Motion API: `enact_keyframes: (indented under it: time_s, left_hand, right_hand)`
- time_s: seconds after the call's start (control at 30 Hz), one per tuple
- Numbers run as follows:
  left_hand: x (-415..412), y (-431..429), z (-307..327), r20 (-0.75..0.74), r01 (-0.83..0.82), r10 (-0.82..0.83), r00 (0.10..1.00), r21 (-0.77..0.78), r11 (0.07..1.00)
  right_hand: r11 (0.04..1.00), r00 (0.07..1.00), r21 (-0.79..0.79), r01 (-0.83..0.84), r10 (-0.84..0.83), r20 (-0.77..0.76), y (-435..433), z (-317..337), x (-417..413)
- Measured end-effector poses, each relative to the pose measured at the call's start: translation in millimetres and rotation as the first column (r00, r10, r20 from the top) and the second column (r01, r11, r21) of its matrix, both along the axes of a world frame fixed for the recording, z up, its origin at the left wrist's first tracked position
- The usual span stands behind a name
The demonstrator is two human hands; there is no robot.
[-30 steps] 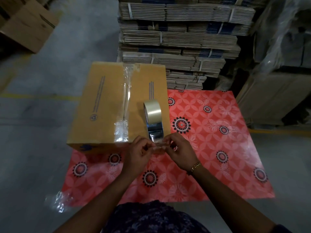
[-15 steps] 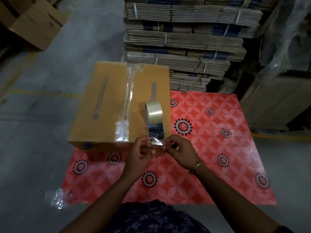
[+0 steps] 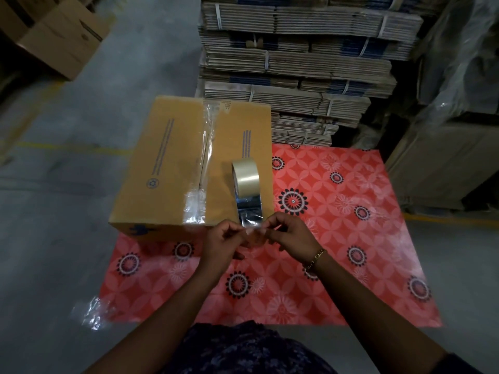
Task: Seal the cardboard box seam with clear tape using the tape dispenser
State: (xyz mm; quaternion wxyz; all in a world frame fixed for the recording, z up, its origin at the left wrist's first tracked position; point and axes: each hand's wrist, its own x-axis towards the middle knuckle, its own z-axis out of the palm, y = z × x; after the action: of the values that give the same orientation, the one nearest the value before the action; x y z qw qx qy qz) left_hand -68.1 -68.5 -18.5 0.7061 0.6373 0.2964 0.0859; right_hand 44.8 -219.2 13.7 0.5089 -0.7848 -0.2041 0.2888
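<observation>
Left hand (image 3: 225, 242) and right hand (image 3: 290, 237) meet; fingertips pinched (arms outstretched).

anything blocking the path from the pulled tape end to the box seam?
Nothing visible. Both hands pinch the tape end pulled from the tape roll on the box; the seam lies open to its left, already partly taped.

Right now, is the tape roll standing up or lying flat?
Standing up. The tape roll rests on its edge on the box, and a strip runs from it to both hands, left hand and right hand.
</observation>
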Motion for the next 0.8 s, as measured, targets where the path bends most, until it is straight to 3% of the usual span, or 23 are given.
enact_keyframes:
  time_s: [0.2, 0.33, 0.43, 0.57, 0.8]
  left_hand:
    - [4.8, -3.6, 3.2, -0.076, -0.083, 0.076, 0.994, -0.091, 0.992]
    - [10.5, -5.6, 6.0, -0.119, -0.143, 0.127, 0.985, -0.139, 0.98]
    - [12.7, -6.9, 7.9, -0.131, -0.169, 0.148, 0.98, -0.166, 0.972]
    - [12.2, -8.1, 9.0, -0.119, -0.149, 0.128, 0.985, -0.187, 0.971]
    - [13.9, -6.0, 6.8, -0.156, -0.146, 0.12, 0.98, -0.167, 0.975]
  right_hand:
    - [0.999, 0.999, -0.043, 0.019, -0.02, -0.031, 3.7, 3.2, 1.3]
    - [0.992, 0.99, -0.012, 0.124, -0.125, -0.063, 8.7, 4.5, -0.7]
    - [0.966, 0.949, -0.023, 0.257, -0.257, -0.184, 9.3, 3.1, -4.9]
    - [0.969, 0.888, -0.068, 0.236, -0.244, -0.389, 13.1, -1.0, -17.2]
    - [0.938, 0.864, -0.026, 0.344, -0.328, -0.383, 22.9, -9.2, -19.3]
